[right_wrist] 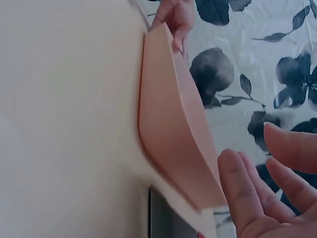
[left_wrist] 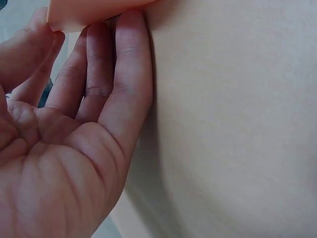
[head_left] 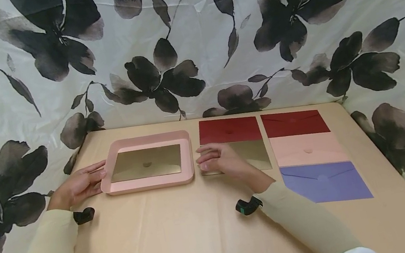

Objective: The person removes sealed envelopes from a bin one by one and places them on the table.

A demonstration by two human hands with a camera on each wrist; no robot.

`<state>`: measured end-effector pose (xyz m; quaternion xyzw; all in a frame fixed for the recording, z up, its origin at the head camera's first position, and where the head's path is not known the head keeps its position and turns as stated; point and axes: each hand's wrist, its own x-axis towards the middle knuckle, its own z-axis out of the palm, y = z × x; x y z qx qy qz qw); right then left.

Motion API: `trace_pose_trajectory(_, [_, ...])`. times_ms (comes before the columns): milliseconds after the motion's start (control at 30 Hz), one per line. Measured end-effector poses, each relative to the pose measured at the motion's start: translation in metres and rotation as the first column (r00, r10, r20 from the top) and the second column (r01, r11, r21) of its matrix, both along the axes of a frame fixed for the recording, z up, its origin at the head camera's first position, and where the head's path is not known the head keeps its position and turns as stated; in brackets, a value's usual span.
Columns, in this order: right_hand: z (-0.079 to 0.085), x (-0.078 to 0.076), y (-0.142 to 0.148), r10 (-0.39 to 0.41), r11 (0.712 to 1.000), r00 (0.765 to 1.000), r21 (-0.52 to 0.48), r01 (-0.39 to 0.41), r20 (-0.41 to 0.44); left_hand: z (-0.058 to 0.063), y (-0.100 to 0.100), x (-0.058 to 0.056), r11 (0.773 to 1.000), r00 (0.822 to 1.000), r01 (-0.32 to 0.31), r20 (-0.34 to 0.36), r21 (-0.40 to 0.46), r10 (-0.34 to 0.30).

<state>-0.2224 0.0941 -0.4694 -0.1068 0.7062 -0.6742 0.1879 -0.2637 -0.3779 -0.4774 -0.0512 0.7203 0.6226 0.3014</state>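
A pink tray (head_left: pixel 148 184) lies on the table with a gold envelope (head_left: pixel 144 162) inside it. My left hand (head_left: pixel 82 184) touches the tray's left side with mostly straight fingers, seen close up in the left wrist view. My right hand (head_left: pixel 218 159) hovers beside the tray's right side, over a second gold envelope (head_left: pixel 250 154) that it partly covers. The right wrist view shows its fingers and thumb apart near the tray's corner, holding nothing. The tray's outer wall (right_wrist: pixel 166 109) shows there too.
Behind the second gold envelope is a dark red envelope (head_left: pixel 228 129). To the right, another dark red envelope (head_left: pixel 295 123), a pink envelope (head_left: pixel 307 149) and a blue envelope (head_left: pixel 326 182) stand in a column. Floral cloth (head_left: pixel 208 15) lies beyond the beige table (head_left: pixel 172 237).
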Motion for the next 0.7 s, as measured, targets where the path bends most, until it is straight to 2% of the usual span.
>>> trace_pose_trajectory(100, [0.001, -0.002, -0.016, 0.004, 1.0, 1.0, -0.016, -0.004, 0.007, -0.002, -0.001, 0.001, 1.0, 1.0, -0.015, 0.009, -0.008, 0.015])
trace_pose_trajectory(333, [0.008, -0.006, -0.051, -0.045, 0.992, 0.991, -0.115, 0.06, 0.126, -0.006, 0.0, 0.003, 1.0, 1.0, -0.017, -0.002, -0.013, 0.017])
trace_pose_trajectory(567, [0.01, -0.014, -0.08, -0.067, 0.966, 0.964, -0.224, 0.127, 0.257, -0.004, 0.001, 0.002, 1.0, 1.0, -0.031, -0.007, -0.004, 0.031])
trace_pose_trajectory(700, [0.007, -0.018, -0.093, -0.107, 0.949, 0.943, -0.25, 0.19, 0.314, -0.001, 0.002, 0.001, 0.999, 0.999, -0.037, -0.005, -0.005, 0.037])
